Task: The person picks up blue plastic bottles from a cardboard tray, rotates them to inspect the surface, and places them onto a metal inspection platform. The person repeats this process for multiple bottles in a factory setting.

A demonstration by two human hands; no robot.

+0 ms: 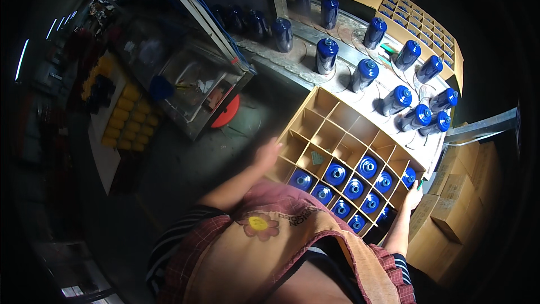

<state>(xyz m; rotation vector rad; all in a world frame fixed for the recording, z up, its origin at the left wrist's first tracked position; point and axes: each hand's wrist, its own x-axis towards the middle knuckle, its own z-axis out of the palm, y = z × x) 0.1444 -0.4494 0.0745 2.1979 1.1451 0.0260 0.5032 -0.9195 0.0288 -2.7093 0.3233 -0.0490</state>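
A divided cardboard box (316,93) lies in front of me, tilted in the view, against the edge of a lit conveyor. Blue glass bottles (336,173) stand in many of its near compartments, while several far ones hold none. My left hand (268,154) is at the box's left edge, blurred; its grip is unclear. At the right wall, my right hand (413,196) holds the box's edge, and a small green item (420,184) shows by its fingertips. More blue bottles (327,55) stand upright on the conveyor beyond the box.
Another divided box (390,23) of blue-topped items stands behind the conveyor (346,86). Closed cartons (453,196) are stacked at right, below a metal bar (485,130). To the left are a metal-edged table (198,114), a red round stool seat (228,113) and rows of yellow cylinders (126,118).
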